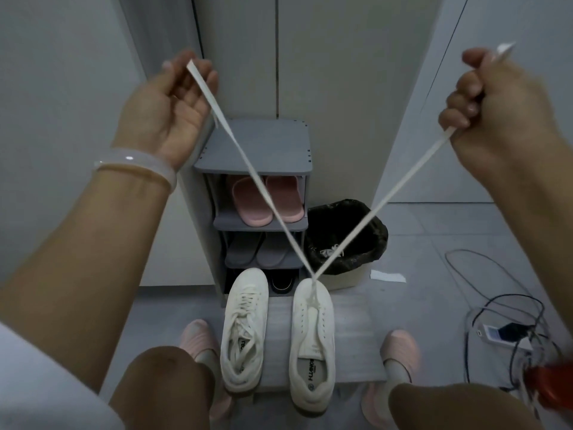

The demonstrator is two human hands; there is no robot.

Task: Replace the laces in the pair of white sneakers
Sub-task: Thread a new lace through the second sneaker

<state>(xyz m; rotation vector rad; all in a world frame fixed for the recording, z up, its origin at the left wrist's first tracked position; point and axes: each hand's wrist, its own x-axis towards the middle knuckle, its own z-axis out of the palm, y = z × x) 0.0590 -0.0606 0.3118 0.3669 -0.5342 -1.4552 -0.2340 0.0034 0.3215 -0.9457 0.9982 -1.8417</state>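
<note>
Your right grip [483,97] is a closed fist around one end of the white lace [269,209], the tip poking out above your knuckles; your left grip [173,100] is looser, palm toward you, with the other end caught up at the fingertips and running down across the palm. Both hands are raised high and spread well apart, so the two halves run taut and meet in a V at the toe end of the right sneaker [313,346]. Held like this, you can likely compare the two ends and even them out before crossing to the next eyelets.

That sneaker stands on a pale mat [353,339] on the floor between your feet, its long axis running away from you, toe toward the grey shoe rack [257,147], heel toward you. Only the lowest eyelets seem threaded; the rest look empty. The left sneaker [245,333] sits just beside it, parallel, toe the same way and already laced along its length.

A black-lined bin [366,218] stands beyond the toes.
</note>
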